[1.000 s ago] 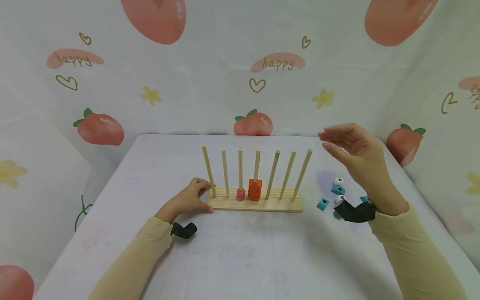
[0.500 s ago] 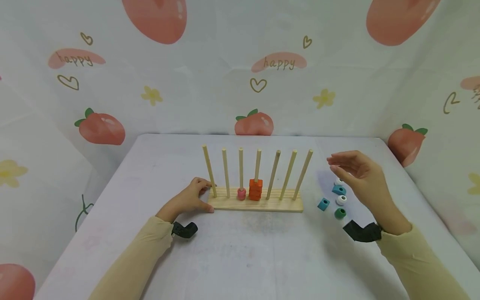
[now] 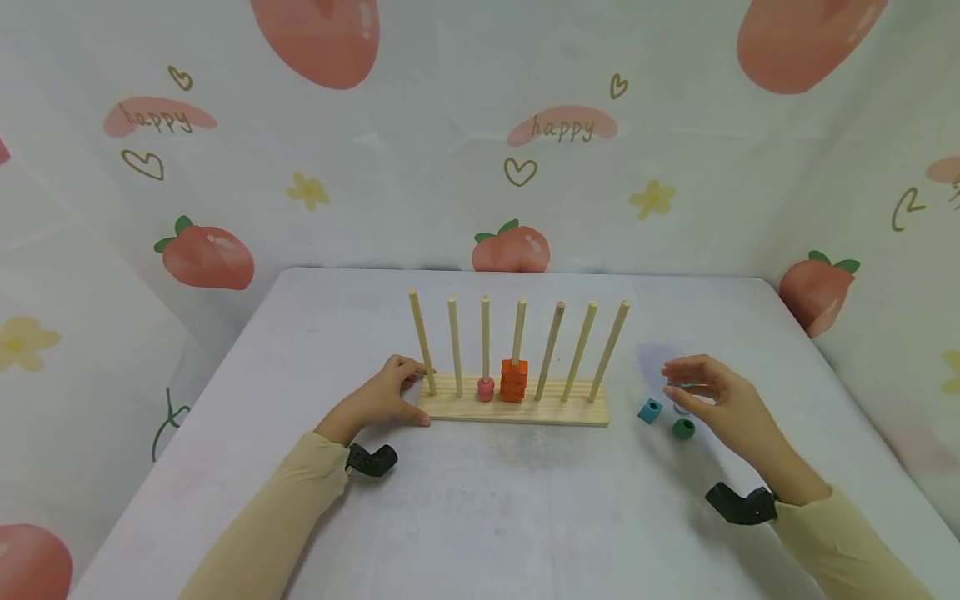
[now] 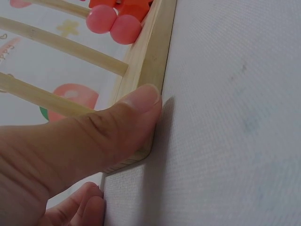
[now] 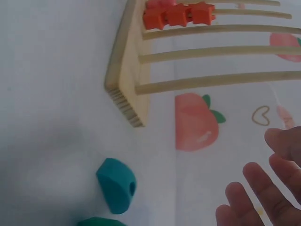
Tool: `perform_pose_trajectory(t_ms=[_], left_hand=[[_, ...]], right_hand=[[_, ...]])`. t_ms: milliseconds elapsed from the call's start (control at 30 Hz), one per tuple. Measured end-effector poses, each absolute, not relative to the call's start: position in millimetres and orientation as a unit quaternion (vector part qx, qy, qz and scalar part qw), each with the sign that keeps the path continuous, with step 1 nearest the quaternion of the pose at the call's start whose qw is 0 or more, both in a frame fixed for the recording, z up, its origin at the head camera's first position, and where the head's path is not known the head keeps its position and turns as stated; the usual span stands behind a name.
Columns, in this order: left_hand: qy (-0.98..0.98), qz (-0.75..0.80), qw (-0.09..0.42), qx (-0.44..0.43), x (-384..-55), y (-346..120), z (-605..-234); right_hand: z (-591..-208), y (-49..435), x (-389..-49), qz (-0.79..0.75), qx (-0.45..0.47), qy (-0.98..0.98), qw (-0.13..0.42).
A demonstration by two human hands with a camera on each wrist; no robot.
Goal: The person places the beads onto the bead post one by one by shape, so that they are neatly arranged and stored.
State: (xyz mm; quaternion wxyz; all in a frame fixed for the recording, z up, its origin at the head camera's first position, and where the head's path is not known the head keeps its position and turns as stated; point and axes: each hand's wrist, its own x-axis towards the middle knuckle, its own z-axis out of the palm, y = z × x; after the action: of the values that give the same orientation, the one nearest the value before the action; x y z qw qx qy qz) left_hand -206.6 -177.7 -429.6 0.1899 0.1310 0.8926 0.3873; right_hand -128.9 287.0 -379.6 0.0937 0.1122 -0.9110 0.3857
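Note:
My left hand (image 3: 381,398) grips the left end of a wooden peg board (image 3: 540,412), its thumb (image 4: 127,115) along the front edge and fingers behind. Several upright pegs stand on the board. Two pink round beads (image 4: 113,24) sit on one peg; three orange star-shaped beads (image 5: 178,15) are stacked on the neighbouring one. My right hand (image 3: 716,396) hovers over loose beads right of the board, fingers extended and thumb apart. Nearest it lie a blue bead (image 3: 649,410) and a green bead (image 3: 683,429). The hand largely hides other beads, white and blue, beneath it.
The board stands mid-table on a white-covered table (image 3: 465,517). Behind it hangs a white cloth (image 3: 420,167) printed with peaches, hearts and flowers. A green string-like shape (image 3: 171,423) shows at the left, beside the table.
My right hand has come down from above the table's right side to just over the loose beads, covering some of them. The left hand stays on the board's left end.

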Motion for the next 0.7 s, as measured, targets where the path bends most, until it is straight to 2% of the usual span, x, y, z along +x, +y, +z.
perform_pose_trajectory(t_ms=[233,700], left_hand=[[0.889,0.396,0.19,0.127,-205.4,-177.3,-428.0],[0.893,0.39,0.186,0.129,-206.2,-177.1,-430.5]], right_hand=[[-398.2,296.8,-122.2,0.378,0.113,-0.916,0.074],[-409.7,317.5,-109.4,0.356,0.077,-0.928,0.077]])
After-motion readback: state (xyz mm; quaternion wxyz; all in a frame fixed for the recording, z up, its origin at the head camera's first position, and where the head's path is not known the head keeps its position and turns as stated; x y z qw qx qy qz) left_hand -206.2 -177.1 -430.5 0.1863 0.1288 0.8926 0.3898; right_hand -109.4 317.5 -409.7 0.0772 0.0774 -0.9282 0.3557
